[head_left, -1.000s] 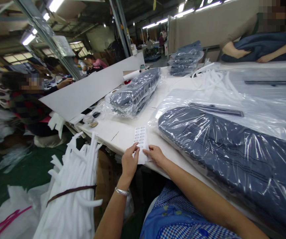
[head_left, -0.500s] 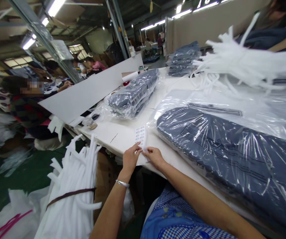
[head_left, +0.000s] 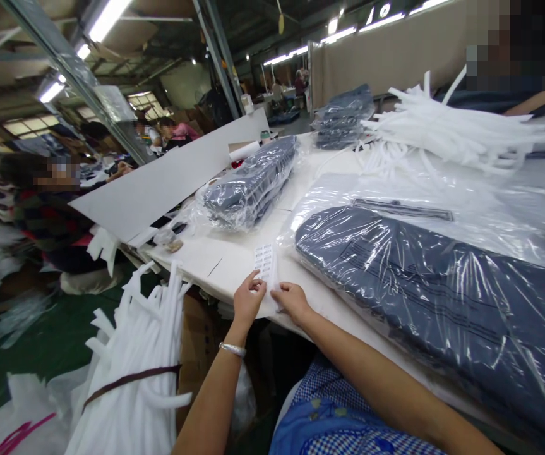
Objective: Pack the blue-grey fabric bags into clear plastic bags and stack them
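One lbl sheet [head_left: 266,266], long axis ptg approx fwd.

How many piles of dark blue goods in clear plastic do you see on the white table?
3: the near pile, right of the right hand; the middle pile, beyond the label sheet; the far pile, at the back. Further ones may be hidden.

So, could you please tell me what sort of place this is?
Probably a factory packing area: there are plastic-wrapped dark packages, a strapped bunch of white strips and a sheet of printed labels.
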Available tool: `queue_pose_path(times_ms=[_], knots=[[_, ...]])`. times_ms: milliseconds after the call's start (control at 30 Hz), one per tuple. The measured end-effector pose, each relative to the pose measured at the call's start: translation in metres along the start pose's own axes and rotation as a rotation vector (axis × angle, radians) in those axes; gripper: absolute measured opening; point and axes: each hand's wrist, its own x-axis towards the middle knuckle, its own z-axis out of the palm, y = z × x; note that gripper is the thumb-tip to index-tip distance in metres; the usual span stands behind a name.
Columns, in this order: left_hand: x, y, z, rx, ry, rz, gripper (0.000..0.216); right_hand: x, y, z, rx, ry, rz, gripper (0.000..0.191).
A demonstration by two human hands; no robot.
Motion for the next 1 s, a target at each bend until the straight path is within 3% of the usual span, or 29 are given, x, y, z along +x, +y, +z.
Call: queue_pose_path(times_ms=[200,400,467,600,667,767,833,900,1000], knots=[[0.002,-0.011,-0.001,-0.333,0.076,-0.237,0.068,0.006,-0.001,0.002,0.034,0.07,0.07,0.019],[0.007,-0.005,-0.015,-0.54,0.223,-0.285,0.071,0.013,0.0,0.003,0.03,0.112,0.02,0.019],[0.009,0.0,-0.021,-0.567,0.276,-0.262,0.071,0.012,-0.003,0.004,0.02,0.107,-0.027,0.026],[0.004,0.019,-0.025,-0.548,0.351,-0.177,0.069,-0.004,-0.018,-0.003,-0.041,0.128,-0.182,0.061],[-0.004,0.033,-0.021,-0.494,0.356,-0.095,0.066,-0.022,-0.028,-0.013,-0.195,0.164,-0.373,0.065],[-0.024,0.057,-0.004,-0.22,0.3,0.127,0.059,-0.059,-0.044,-0.031,-0.349,0.149,-0.56,0.043],[-0.04,0.07,0.014,0.029,0.247,0.322,0.052,-0.084,-0.053,-0.042,-0.225,0.1,-0.51,0.032],[-0.055,0.078,0.034,0.209,0.188,0.521,0.046,-0.105,-0.062,-0.052,-0.052,0.09,-0.456,0.032],[-0.073,0.088,0.06,0.324,0.083,0.833,0.038,-0.129,-0.074,-0.07,0.093,0.147,-0.461,0.035]])
